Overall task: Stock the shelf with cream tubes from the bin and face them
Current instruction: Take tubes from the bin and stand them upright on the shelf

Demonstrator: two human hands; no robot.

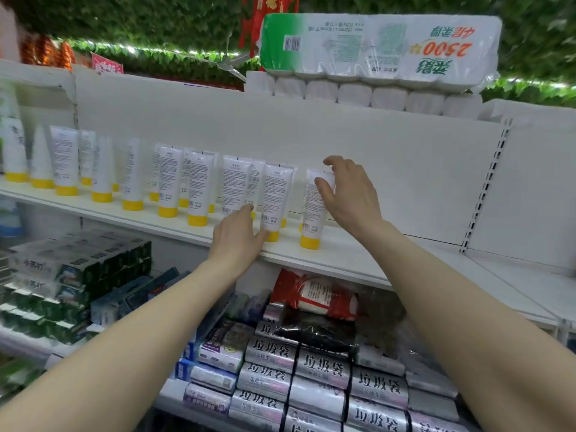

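White metal shelf (358,254) is holding yellow-capped white cream tubes; right hand (350,191) is gripping the rightmost tube (313,210), left hand (240,235), fingers straight, is touching its neighbour (276,198).

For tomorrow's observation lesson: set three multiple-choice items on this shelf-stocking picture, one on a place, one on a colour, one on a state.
1. Where does the toilet paper pack lie?
A. above the tube shelf
B. on the floor
C. in a bin

2. What colour are the cream tubes' caps?
A. red
B. yellow
C. black

3. What is the right hand doing?
A. hanging idle
B. holding the rightmost cream tube
C. holding a bag

Key: 1 A, it tops the unit; 2 B, every cap is yellow; 3 B, thumb and fingers pinch the tube's top.
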